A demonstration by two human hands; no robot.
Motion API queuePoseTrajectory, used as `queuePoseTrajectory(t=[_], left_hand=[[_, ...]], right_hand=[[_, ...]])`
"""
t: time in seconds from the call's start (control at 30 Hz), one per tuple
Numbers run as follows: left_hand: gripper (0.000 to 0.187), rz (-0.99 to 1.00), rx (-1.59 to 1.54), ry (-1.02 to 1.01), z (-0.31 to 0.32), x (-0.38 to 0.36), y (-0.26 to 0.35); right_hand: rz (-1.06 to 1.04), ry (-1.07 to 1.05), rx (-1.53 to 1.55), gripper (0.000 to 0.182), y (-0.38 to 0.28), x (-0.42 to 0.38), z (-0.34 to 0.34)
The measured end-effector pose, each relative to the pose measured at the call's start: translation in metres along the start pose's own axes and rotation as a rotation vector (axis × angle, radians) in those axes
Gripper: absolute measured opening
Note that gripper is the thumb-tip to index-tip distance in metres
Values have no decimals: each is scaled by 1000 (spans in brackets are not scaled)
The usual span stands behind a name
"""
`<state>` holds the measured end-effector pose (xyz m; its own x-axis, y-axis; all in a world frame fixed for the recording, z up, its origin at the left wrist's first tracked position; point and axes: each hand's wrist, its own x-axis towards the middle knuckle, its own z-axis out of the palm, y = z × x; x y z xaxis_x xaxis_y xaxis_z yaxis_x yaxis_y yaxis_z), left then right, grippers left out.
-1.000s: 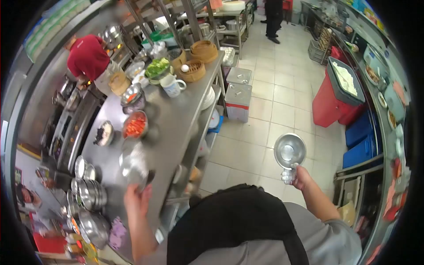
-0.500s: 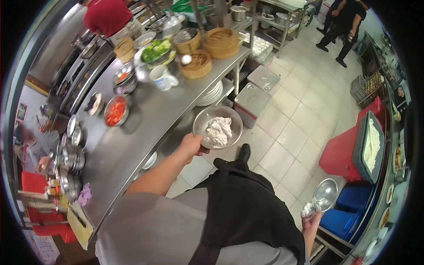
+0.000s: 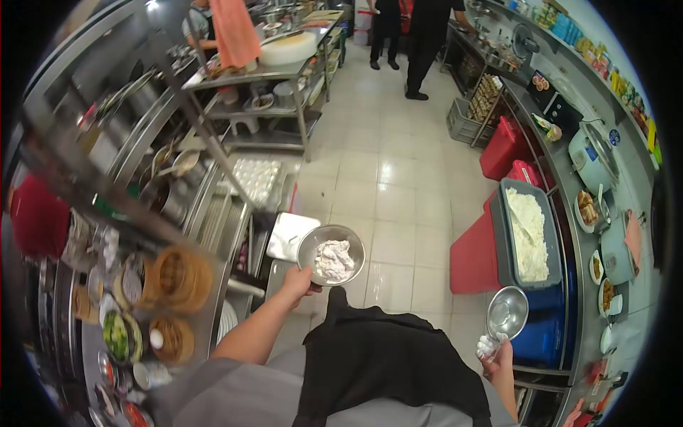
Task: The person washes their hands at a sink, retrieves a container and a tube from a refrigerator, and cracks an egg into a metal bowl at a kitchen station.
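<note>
Standing stacked at the left edge of the steel surface: bamboo steamers. Gripping, left hand curled on the rim of a metal bowl of white dough, held over the tiled floor. Clutching, right hand closed round the handle of an empty steel ladle beside a grey tub of white food.

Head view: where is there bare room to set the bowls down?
The steel counter at left is crowded with bamboo steamers and dishes. The right counter is packed too. Bare room is only the tiled floor between them. Left hand holds the bowl of rice.
</note>
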<state>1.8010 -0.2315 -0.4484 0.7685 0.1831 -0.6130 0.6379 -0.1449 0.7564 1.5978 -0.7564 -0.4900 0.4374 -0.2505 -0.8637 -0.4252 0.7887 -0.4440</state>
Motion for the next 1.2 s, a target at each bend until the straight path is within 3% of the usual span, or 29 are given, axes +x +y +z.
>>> queuePoseTrajectory(t=[0.17, 0.3, 0.37, 0.47, 0.6, 0.7, 0.83, 0.87, 0.93, 1.0, 1.07, 1.1, 1.2], left_hand=[[34, 99, -35, 23, 40, 127, 83], [36, 9, -153, 118, 48, 193, 126], [37, -122, -123, 189, 44, 204, 145], [38, -196, -246, 269, 43, 226, 152], [37, -211, -343, 393, 24, 264, 155], [35, -238, -444, 456, 10, 308, 136], [30, -286, -500, 489, -4, 395, 150], [30, -294, -479, 478, -4, 424, 161], [28, -276, -380, 417, -3, 490, 193], [27, -28, -1, 265, -2, 556, 227], [27, 90, 124, 198, 5, 620, 282], [27, -213, -106, 236, 24, 641, 349], [34, -149, -82, 261, 41, 730, 451]], right_hand=[[86, -200, -15, 35, -54, 90, 74], [64, -218, -8, 36, -120, 183, 143], [159, -238, -20, 36, -153, 225, 188], [2, -256, -201, 38, -218, 282, 248], [70, -356, -127, 36, -301, 359, 347], [20, -273, -112, 35, -354, 377, 429], [55, -347, -125, 35, -386, 432, 505], [39, -285, -147, 38, -390, 449, 518], [55, -239, -128, 40, -399, 469, 545], [66, -205, -158, 43, -413, 490, 573], [72, -187, -229, 46, -425, 515, 606], [91, -188, -222, 46, -437, 527, 622], [147, -241, -177, 47, -474, 565, 657]])
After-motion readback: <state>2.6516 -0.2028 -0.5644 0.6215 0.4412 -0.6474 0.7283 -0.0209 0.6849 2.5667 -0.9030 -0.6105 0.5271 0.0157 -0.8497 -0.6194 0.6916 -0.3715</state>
